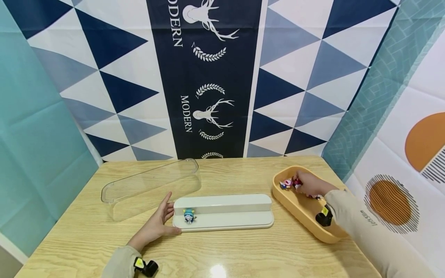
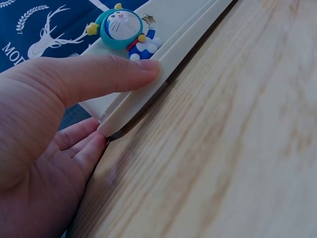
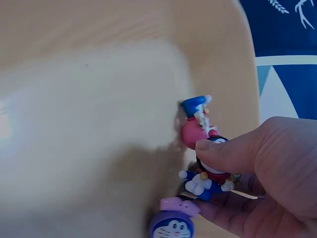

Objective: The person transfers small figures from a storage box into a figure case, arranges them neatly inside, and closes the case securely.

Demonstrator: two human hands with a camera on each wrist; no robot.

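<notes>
a small blue-bodied figurine (image 3: 207,183) with a dark head is pinched between the thumb and fingers of the right hand (image 3: 282,173), inside an orange tray (image 1: 301,211) to the right of the white stepped base (image 1: 226,222). the hand is lowered into the far part of the tray, and the held figurine is kept farther back than the base. a pink-and-blue figurine (image 3: 194,133) is seen lying next to the held one, on the side toward the base; whether the two are touching cannot be told. a purple-headed figurine (image 3: 172,225) is also seen near the fingertips, partly cut off in the right wrist view. at the left end of the base, the left hand (image 1: 158,222) is spread, its thumb laid on the front edge and some fingers rested against the end. a teal-hooded figurine (image 1: 189,216) is set on the lower step of the base, near that left end and close to the thumb. behind the base and to its left, a long clear cover (image 1: 153,197) is placed. base, tray and cover are all carried by a wood-grained surface (image 1: 194,251), and a patterned backdrop (image 1: 208,73) is hung beyond the base.
</notes>
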